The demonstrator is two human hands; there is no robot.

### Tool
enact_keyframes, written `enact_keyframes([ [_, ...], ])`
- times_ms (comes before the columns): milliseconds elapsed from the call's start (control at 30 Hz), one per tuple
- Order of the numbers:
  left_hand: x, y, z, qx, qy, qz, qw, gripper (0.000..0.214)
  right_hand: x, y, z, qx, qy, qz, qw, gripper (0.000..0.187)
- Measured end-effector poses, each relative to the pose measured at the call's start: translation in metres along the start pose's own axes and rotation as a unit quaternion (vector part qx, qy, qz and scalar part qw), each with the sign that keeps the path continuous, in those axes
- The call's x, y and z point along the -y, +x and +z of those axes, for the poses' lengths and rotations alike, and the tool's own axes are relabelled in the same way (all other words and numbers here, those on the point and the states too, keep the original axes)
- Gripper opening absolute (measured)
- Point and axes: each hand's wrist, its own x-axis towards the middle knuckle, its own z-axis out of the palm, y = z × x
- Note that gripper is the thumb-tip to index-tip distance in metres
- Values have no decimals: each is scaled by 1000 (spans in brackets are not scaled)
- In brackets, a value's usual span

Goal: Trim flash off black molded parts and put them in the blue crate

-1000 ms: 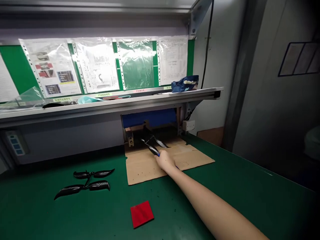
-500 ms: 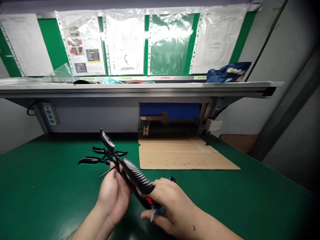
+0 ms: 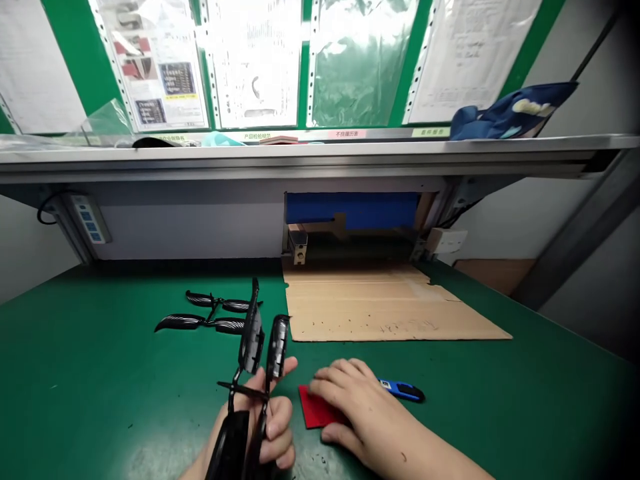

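Note:
My left hand (image 3: pixel 277 427) is closed around a black plastic moulding (image 3: pixel 253 340), with long curved ribbed pieces joined by thin bars. It is raised upright in front of me, and its lower end runs out of view. My right hand (image 3: pixel 357 413) rests low over the table, thumb and fingers apart, with the fingertips on a square red pad (image 3: pixel 316 408). Just beyond that hand lies a blue utility knife (image 3: pixel 404 389), its front part hidden behind the hand. A second black moulding (image 3: pixel 181 322) of the same shape lies flat on the green table, farther left.
A flat cardboard sheet (image 3: pixel 390 313) lies on the green table (image 3: pixel 100 380) before an opening in the back panel. A shelf (image 3: pixel 200 162) crosses above, with a blue cloth (image 3: pixel 510 113) at its right. A power strip (image 3: pixel 90 219) hangs at left.
My right hand has let go of the knife, now on the table, and moved away from the moulding onto the red pad. My left hand has turned the moulding upright. The view has shifted downward.

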Motion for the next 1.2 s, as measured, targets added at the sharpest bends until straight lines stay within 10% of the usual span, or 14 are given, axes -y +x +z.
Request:
enact_keyframes([
  [367,19,-5,18,19,-24,-89,996,50,9,-5,4,-220,146,-39,964,28],
  [600,32,-4,8,33,33,-88,995,59,22,-12,11,-155,60,-148,975,34],
  [867,28,-5,13,30,15,-63,997,38,16,-11,6,-130,100,-137,977,34],
  [1200,25,-9,23,16,36,-143,989,65,12,-13,5,-159,109,-108,975,34],
])
